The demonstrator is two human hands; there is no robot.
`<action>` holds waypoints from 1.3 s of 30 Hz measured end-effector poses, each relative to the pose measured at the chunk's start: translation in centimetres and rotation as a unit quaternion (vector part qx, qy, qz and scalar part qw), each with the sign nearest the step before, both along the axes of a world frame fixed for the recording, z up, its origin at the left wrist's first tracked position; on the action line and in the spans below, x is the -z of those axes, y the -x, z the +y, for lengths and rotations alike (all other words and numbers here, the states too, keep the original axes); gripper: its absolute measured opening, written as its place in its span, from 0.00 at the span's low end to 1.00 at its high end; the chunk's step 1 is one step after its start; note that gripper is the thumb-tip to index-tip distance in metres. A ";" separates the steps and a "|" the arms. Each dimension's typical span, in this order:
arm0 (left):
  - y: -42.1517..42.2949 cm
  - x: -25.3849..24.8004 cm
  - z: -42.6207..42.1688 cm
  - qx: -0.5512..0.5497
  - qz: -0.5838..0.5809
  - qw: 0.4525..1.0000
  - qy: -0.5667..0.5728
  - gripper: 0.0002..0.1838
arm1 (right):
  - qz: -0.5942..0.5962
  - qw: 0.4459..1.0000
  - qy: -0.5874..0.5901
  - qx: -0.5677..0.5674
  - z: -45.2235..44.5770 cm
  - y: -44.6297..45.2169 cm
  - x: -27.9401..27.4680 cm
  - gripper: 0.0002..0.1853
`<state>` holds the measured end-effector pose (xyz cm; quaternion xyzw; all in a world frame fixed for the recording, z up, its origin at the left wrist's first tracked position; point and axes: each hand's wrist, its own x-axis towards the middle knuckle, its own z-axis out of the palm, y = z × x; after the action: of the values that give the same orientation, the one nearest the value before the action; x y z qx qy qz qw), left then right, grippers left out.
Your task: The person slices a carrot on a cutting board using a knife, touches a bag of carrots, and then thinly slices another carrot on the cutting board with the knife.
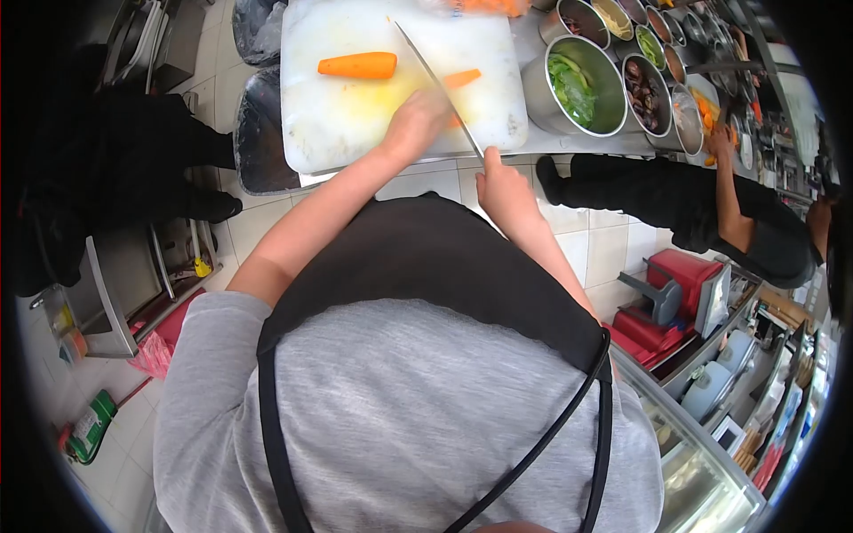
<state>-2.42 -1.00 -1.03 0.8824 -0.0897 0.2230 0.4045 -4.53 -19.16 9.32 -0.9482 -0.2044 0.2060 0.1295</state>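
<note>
My right hand point(508, 188) is wrapped round the handle of a long kitchen knife point(425, 62), at the near edge of a white cutting board point(311, 133). The blade slants up and left across the board. Beside the blade, my left hand point(418, 120) has curled fingers, slightly blurred, pressed on a small carrot piece point(455, 121) that is mostly hidden. A peeled whole carrot point(357, 66) lies on the board left of the knife. To the right of the blade rests a flat cut carrot piece point(463, 78). Yellow-orange stains mark the middle of the board.
A metal pot of green leaves point(573, 89) and a pot of dark pieces point(646, 93) stand right of the board. Black-lined bins point(267, 133) are at its left. Co-workers in black stand at left point(115, 169) and right point(622, 186). A plastic bag point(480, 7) lies at the far edge.
</note>
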 end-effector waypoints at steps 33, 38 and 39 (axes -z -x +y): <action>-0.8 0.6 0.9 -0.007 -0.029 0.999 0.014 0.05 | 0.000 1.000 0.007 0.010 2.1 -2.4 1.3 0.09; -0.7 0.5 1.2 -0.003 -0.031 0.999 -0.016 0.05 | -0.016 1.000 0.016 0.006 0.9 -0.6 2.1 0.11; -0.7 0.5 1.2 -0.003 -0.030 0.999 -0.016 0.05 | -0.015 1.000 0.016 0.006 1.1 -1.0 2.9 0.11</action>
<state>-1.74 0.22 -1.51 0.8819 -0.1029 0.2493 0.3866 -3.52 -18.07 6.43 -0.9544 -0.1974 0.1937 0.1126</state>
